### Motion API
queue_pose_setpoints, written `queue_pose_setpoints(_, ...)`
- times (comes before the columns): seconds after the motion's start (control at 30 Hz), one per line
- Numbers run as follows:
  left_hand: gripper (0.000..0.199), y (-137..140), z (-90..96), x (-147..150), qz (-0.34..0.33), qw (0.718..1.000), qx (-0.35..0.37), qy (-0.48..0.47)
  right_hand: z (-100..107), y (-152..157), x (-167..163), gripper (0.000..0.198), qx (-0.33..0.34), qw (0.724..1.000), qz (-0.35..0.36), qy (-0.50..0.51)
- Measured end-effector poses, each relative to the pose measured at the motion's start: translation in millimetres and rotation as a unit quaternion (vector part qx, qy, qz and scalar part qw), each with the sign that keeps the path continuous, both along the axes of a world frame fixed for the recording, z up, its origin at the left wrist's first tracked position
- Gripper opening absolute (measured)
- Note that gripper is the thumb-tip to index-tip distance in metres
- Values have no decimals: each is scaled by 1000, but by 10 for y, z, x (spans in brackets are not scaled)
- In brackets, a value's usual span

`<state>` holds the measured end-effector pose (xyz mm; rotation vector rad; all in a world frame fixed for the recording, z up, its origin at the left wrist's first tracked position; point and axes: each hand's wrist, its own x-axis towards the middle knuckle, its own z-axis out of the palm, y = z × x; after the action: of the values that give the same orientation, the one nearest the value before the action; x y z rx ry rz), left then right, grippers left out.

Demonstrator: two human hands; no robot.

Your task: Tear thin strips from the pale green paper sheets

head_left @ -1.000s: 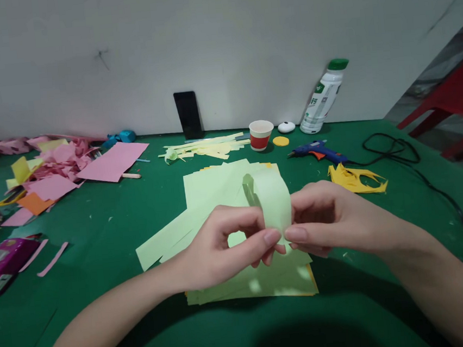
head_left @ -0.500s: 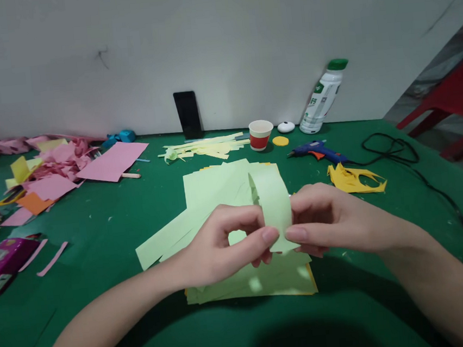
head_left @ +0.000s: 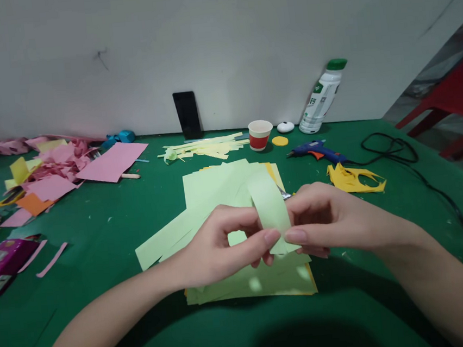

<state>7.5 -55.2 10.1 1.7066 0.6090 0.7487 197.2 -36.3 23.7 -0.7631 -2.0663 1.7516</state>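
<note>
A light green paper strip [head_left: 270,205] arches upward between my hands, bent into a loop with its near end toward me. My left hand [head_left: 230,242] pinches the left side of that end between thumb and fingers. On the right side, my right hand [head_left: 330,218] grips the same end, thumb on top. Both thumb tips nearly meet there. Below lies a stack of light green paper sheets [head_left: 212,189], with yellow edges showing beneath. Part of a shiny metal tool [head_left: 285,194] shows behind the strip; my right hand hides the rest.
Pale paper strips [head_left: 212,147], a paper cup [head_left: 259,136], a phone [head_left: 187,115] and a leaning bottle [head_left: 325,99] line the wall. A blue glue gun [head_left: 319,151] with its cord and yellow paper scraps [head_left: 355,178] lie right. Pink paper [head_left: 111,162] and a purple device [head_left: 7,266] are left.
The top of the strip's loop has tilted left and sunk slightly, uncovering more of the metal tool behind it. Both hands keep their pinch in nearly the same place.
</note>
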Motion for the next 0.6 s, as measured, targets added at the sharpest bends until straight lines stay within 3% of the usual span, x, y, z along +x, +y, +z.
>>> queue_pose_setpoints(0.3, 8, -4, -11, 19, 18, 1000, -1, -21, 14, 7, 0, 21, 21, 999, -22, 11)
queue_pose_setpoints(0.6, 16, -14, 15, 17, 3, 999, -37, 7, 4, 2, 24, 22, 50, 999, 4, 11)
